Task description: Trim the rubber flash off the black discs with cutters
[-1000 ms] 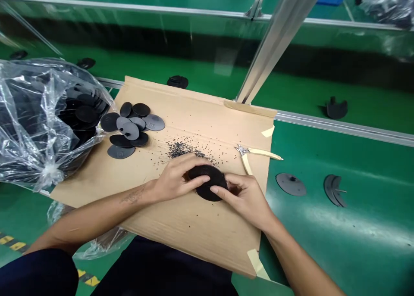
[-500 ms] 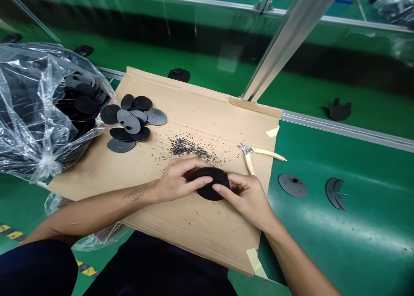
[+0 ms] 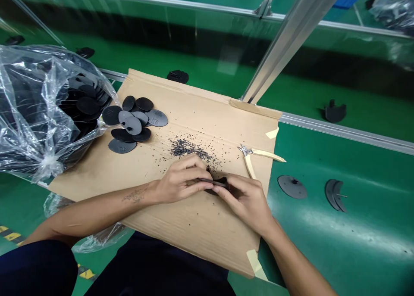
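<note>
Over the cardboard sheet (image 3: 181, 227), both my hands grip one black plastic disc (image 3: 216, 183), now turned nearly edge-on. My left hand (image 3: 184, 179) pinches its left side between thumb and fingers. On the right side, the thumb and fingers of my right hand (image 3: 246, 197) close on the same disc; part of it is hidden behind them. A pile of small black plastic scraps (image 3: 189, 148) lies just beyond my left hand. Nippers with pale yellow handles (image 3: 263, 154) rest spread apart beyond my right hand.
Several black and grey oval discs (image 3: 131, 123) lie piled at the cardboard's left. Beside them a clear plastic bag (image 3: 48, 110) holds more. On the green surface at right are a grey disc (image 3: 292, 186) and a curved part (image 3: 335, 195). A metal post (image 3: 278, 46) rises behind.
The black disc has tilted from showing its broad flat face to nearly edge-on. My hands stay in about the same place, both still gripping it.
</note>
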Tool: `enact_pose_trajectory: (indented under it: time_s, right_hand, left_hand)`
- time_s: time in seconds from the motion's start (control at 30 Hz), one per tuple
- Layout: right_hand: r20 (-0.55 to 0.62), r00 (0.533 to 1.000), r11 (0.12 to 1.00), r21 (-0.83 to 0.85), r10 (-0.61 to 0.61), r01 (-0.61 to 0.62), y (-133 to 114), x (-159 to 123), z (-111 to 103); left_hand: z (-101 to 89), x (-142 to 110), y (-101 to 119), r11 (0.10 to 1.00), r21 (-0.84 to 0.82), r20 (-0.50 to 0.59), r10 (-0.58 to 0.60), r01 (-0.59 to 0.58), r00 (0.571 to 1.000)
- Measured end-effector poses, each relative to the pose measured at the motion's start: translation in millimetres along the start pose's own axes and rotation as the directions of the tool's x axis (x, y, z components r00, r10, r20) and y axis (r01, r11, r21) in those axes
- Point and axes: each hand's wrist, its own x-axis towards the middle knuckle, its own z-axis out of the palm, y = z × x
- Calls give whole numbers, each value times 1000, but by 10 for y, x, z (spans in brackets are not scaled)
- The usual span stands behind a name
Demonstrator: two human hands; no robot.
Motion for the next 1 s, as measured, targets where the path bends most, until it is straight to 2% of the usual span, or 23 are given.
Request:
enact_pose_trajectory:
  time_s: [0.2, 0.4, 0.5, 0.67, 0.83, 1.0]
  right_hand:
    - [-15, 956, 944, -162, -293, 287, 79, -29, -18]
    - [20, 925, 891, -262, -378, 370, 118, -32, -45]
    - [35, 915, 867, -307, -403, 393, 132, -37, -56]
    - [-31, 928, 894, -282, -372, 349, 90, -34, -44]
    - [-108, 960, 958, -160, -257, 238, 9, -2, -17]
    - [-150, 983, 985, -153, -104, 81, 2, 19, -9]
  left_hand:
    - [-15, 4, -12, 991, 102, -66, 95, -88, 993]
    - [-19, 9, 24, 1000, 20, -83, -13, 15, 996]
    - [-17, 4, 18, 1000, 8, -58, -11, 11, 998]
    - [3, 9, 2, 1000, 9, -128, 28, -27, 991]
    - [-5, 20, 0, 999, 43, -49, 19, -17, 999]
    - [-10, -16, -11, 989, -130, -117, -88, 73, 989]
